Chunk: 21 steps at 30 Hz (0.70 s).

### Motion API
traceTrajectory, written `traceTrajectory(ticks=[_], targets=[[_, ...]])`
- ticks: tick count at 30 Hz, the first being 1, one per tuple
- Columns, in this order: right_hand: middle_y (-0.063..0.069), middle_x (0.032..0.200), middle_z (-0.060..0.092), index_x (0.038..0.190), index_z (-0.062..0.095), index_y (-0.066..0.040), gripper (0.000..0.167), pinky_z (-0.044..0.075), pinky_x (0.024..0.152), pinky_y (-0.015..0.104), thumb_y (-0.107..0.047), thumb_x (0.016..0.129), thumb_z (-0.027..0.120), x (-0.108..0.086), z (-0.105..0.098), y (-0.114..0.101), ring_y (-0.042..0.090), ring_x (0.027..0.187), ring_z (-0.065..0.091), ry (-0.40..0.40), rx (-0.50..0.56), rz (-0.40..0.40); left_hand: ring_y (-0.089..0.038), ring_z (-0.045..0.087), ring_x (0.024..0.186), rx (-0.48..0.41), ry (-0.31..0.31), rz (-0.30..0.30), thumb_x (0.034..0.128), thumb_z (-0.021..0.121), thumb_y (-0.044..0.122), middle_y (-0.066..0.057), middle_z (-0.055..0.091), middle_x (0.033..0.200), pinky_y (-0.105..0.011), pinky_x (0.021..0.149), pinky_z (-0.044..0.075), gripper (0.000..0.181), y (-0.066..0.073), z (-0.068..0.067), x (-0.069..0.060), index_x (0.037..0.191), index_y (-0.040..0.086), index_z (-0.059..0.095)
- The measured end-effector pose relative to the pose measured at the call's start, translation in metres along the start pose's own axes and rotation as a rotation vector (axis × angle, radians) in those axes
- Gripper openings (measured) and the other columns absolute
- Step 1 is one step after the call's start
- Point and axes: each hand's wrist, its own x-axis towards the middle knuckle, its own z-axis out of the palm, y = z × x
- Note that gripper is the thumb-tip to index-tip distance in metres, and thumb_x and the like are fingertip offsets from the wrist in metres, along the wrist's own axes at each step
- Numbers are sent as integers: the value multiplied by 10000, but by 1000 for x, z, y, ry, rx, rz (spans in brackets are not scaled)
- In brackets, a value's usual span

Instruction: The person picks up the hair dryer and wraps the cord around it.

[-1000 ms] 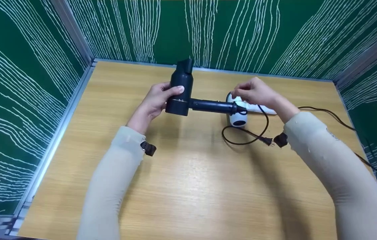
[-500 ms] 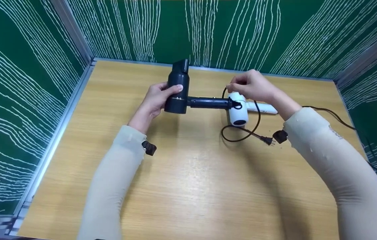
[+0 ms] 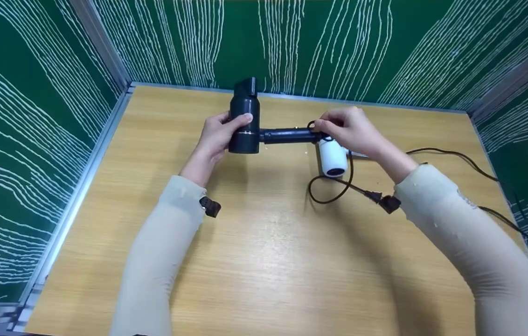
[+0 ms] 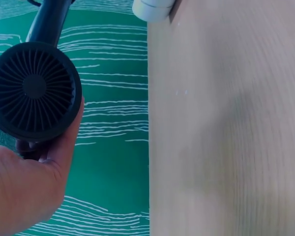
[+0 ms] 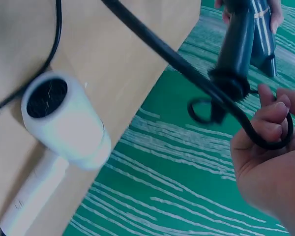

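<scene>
My left hand [image 3: 215, 135] grips the barrel of a black hair dryer [image 3: 244, 121], its thumb across the front, and holds it above the table. The dryer's handle points right; its round rear grille [image 4: 34, 88] faces the left wrist camera. At the handle's end, my right hand [image 3: 352, 130] pinches the black power cord [image 5: 162, 46], which loops over its fingers. The cord hangs down to a plug [image 3: 373, 196] beside the right wrist. Below and behind the right hand a white hair dryer [image 3: 333, 157] lies on the table, its handle [image 5: 34, 194] partly hidden in the head view.
The wooden table [image 3: 264, 261] is bordered by green walls [image 3: 245, 42] with white streaks and a metal frame along the edges. Another dark cord [image 3: 460, 156] runs from behind the right forearm to the table's right edge.
The black hair dryer has moved slightly left and up in the left hand. My right hand has come down and left to the end of its handle, with the cord.
</scene>
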Motion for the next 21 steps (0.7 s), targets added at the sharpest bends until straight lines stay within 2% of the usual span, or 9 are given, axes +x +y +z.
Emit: traceTrajectory(ticks=[5, 12, 17, 21], targets=[[56, 761, 604, 1133, 762, -50, 344, 427, 494, 221, -330, 1125, 562, -18, 18, 8, 127, 582, 519, 70, 145, -2, -297, 671, 1178, -33, 15, 23, 960, 817, 354, -150, 662, 1345, -413, 1055, 563, 596, 1, 1, 2, 1434, 53, 618], [113, 779, 580, 1189, 726, 8, 343, 466, 519, 237, -263, 1145, 520, -36, 51, 19, 151, 590, 522, 147, 315, -37, -292, 648, 1207, -52, 42, 13, 944, 834, 368, -129, 642, 1377, -423, 1080, 548, 644, 3, 3, 1, 1461, 68, 595], [149, 718, 555, 1175, 717, 29, 310, 451, 509, 244, -155, 1153, 469, -45, 71, 26, 164, 570, 519, 184, 432, -81, -287, 642, 1216, -61, 59, 16, 929, 848, 384, -116, 643, 1379, -428, 1093, 536, 669, 5, 6, 1, 1464, 75, 591], [103, 751, 591, 1211, 688, 87, 307, 517, 556, 242, -110, 1145, 462, -53, 84, 30, 144, 601, 568, 187, 582, -52, -293, 650, 1191, -85, 51, 32, 927, 849, 359, -133, 658, 1355, -429, 1069, 551, 627, 3, 9, 0, 1430, 64, 618]])
